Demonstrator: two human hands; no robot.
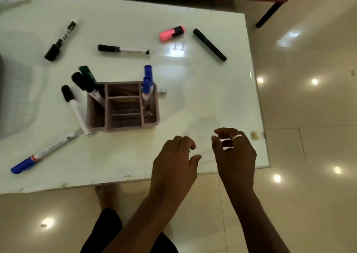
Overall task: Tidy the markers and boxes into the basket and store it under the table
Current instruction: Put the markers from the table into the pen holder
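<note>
A mauve divided basket (123, 126) stands mid-table. Green and black markers (87, 83) lean in its left slot, two blue markers (147, 83) stand in its right slot. Loose on the table lie a black-capped marker (75, 110) against the basket's left side, a blue-capped marker (44, 152), two black markers (60, 40) (122, 49), a pink highlighter (172, 33) and a black pen (209, 44). My left hand (173, 164) and my right hand (234, 154), wearing a ring, hover over the near right edge, fingers curled loosely, holding nothing.
The white glass table (222, 98) ends at the right and near edges above a glossy tiled floor (309, 137). A grey object (1, 75) pokes in at the left edge. A dark furniture leg (268, 15) stands beyond the far right corner. My foot (105, 196) shows under the near edge.
</note>
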